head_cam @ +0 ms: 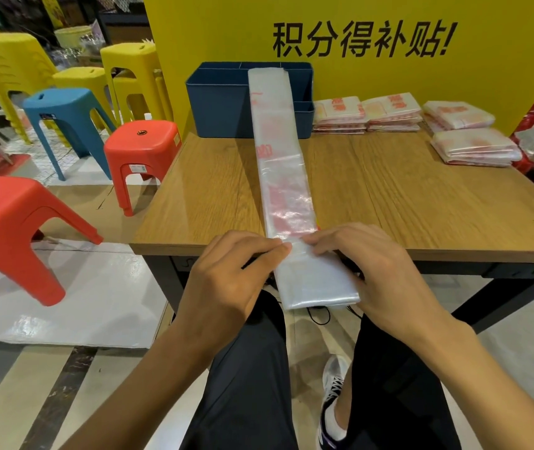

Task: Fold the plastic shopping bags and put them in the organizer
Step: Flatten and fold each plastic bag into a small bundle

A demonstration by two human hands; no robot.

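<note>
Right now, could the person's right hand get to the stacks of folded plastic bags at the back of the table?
Probably yes, after letting go. The right hand pinches the long strip of clear plastic bag at the near edge. The folded stacks lie far right on the wooden table, with only bare wood between.

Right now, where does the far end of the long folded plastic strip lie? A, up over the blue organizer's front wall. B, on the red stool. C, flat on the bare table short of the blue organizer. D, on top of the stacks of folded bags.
A: the plastic strip runs from both hands at the table's near edge straight up over the blue organizer's front wall, left of the stacks of folded bags.
</note>
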